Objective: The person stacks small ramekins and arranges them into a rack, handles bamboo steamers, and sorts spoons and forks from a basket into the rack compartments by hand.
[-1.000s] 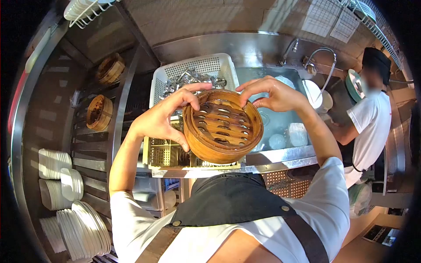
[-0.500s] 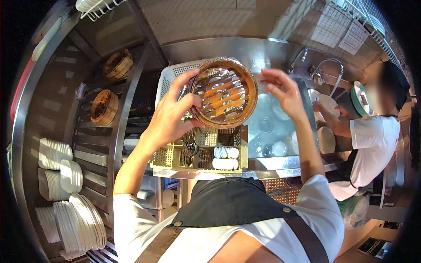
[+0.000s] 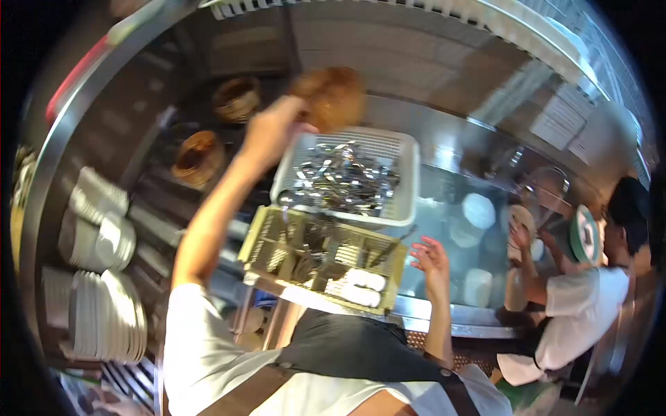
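Steamer has moved leftward in the left hand; right hand lower.

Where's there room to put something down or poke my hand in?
Maybe on the dark shelf, between the round wooden baskets and the stacked plates. A hand might pass over the water between the white basket and pale dishes. That basket is crowded with shiny cutlery.
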### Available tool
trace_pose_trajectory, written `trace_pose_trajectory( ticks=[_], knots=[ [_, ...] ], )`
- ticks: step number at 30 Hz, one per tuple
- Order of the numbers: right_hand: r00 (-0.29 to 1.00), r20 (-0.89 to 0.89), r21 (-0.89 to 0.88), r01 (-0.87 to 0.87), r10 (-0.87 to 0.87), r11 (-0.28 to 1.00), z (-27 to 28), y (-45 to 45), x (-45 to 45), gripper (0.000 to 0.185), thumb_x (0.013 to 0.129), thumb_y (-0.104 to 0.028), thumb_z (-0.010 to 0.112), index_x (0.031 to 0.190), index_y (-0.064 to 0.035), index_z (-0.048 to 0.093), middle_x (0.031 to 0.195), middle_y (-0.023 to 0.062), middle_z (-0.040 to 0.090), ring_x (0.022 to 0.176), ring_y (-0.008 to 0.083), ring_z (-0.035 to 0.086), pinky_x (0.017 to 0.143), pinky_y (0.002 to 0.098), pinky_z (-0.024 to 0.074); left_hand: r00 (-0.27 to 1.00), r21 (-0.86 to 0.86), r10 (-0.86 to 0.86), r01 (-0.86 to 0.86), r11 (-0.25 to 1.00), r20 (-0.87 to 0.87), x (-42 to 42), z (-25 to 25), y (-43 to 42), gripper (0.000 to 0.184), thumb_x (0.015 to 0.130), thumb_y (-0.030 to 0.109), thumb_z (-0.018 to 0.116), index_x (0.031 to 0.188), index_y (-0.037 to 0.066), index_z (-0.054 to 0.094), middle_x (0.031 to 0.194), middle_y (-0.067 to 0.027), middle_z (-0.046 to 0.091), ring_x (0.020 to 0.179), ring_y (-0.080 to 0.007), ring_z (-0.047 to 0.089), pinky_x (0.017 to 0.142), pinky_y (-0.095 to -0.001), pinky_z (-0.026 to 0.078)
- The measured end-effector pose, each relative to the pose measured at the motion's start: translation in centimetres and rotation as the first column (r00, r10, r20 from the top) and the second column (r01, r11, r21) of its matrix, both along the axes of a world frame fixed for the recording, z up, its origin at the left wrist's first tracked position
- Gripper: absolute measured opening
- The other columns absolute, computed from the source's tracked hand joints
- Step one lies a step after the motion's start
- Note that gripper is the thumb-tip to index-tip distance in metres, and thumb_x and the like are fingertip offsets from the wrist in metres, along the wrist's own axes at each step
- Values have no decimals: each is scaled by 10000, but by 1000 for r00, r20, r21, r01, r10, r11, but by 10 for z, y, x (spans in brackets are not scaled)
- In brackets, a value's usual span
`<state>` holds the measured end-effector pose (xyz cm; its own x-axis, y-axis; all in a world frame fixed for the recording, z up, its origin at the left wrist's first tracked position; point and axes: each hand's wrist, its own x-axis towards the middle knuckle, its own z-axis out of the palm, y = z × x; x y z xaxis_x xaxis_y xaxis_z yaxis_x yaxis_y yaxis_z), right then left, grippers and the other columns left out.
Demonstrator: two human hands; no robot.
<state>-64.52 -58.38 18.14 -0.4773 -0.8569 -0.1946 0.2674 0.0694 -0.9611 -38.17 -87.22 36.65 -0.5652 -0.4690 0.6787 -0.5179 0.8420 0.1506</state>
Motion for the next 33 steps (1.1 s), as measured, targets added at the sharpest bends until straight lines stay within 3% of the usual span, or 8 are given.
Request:
trace_pose_trajectory(
  ticks=[7, 9, 12, 14, 16, 23, 26, 33],
  knots=[
    [993, -105, 44, 60, -56, 997, -6, 28, -25, 334, 911, -112, 577, 1233, -61, 502, 1093, 102, 614, 948, 160, 608, 747, 273, 504, 955, -7, 270, -273, 962, -121, 76, 36, -167, 331, 741, 159, 745, 981, 17, 567, 912, -187, 653, 807, -357, 647, 685, -395, 503],
    [992, -100, 49, 83, -78, 995, -20, 35, -28, 334, 913, -126, 584, 1231, -62, 504, 1097, 101, 613, 948, 161, 608, 743, 275, 505, 923, 333, 307, -221, 917, -234, 97, 37, -189, 259, 804, 105, 696, 1010, 14, 568, 885, -164, 633, 647, -205, 609, 580, -328, 470],
    [993, -88, 80, 89, -82, 993, -24, 29, -26, 334, 914, -158, 599, 1222, -66, 508, 1102, 97, 612, 943, 162, 608, 734, 280, 508, 894, 253, 444, -416, 874, -66, 124, 39, -174, 250, 804, 70, 669, 1032, 26, 576, 856, -139, 634, 638, -165, 601, 561, -308, 465],
    [989, -43, 97, 145, -142, 985, -24, 26, -17, 299, 908, -140, 603, 1186, -54, 535, 1062, 73, 633, 912, 133, 607, 704, 249, 500, 871, 213, 491, -481, 850, 9, 140, 40, -136, 273, 788, 83, 677, 1042, 38, 587, 854, -151, 652, 701, -227, 642, 603, -342, 482],
    [993, -47, 80, 112, -108, 991, -32, 21, -16, 293, 908, -162, 613, 1171, -53, 544, 1055, 67, 633, 903, 127, 605, 697, 249, 501, 865, -69, 500, -497, 865, 46, 152, 39, -98, 308, 762, 105, 695, 1048, 40, 600, 880, -174, 662, 816, -317, 655, 673, -396, 487],
    [991, -134, 54, -12, 20, 998, -11, -8, -11, 259, 913, -143, 586, 1153, -51, 559, 1058, 55, 621, 903, 117, 595, 713, 249, 504, 774, 0, 604, -615, 788, 189, 187, 29, -20, 384, 684, 135, 694, 1041, 18, 616, 986, -205, 648, 955, -366, 612, 804, -442, 484],
    [990, -132, 40, -40, 45, 998, -13, -13, -11, 268, 910, -155, 594, 1154, -47, 569, 1057, 54, 625, 903, 115, 596, 720, 248, 504, 784, 121, 576, -611, 782, 231, 195, 17, -14, 368, 692, 116, 695, 1041, 27, 618, 999, -190, 649, 957, -359, 612, 801, -434, 485],
    [987, -142, 28, -75, 78, 997, -15, -5, -8, 285, 907, -168, 605, 1163, -45, 584, 1054, 55, 629, 897, 113, 601, 708, 244, 507, 792, 75, 540, -580, 811, 285, 207, -8, -26, 311, 758, 76, 674, 1055, 37, 590, 1011, -183, 643, 984, -370, 600, 801, -447, 477]
  ],
)
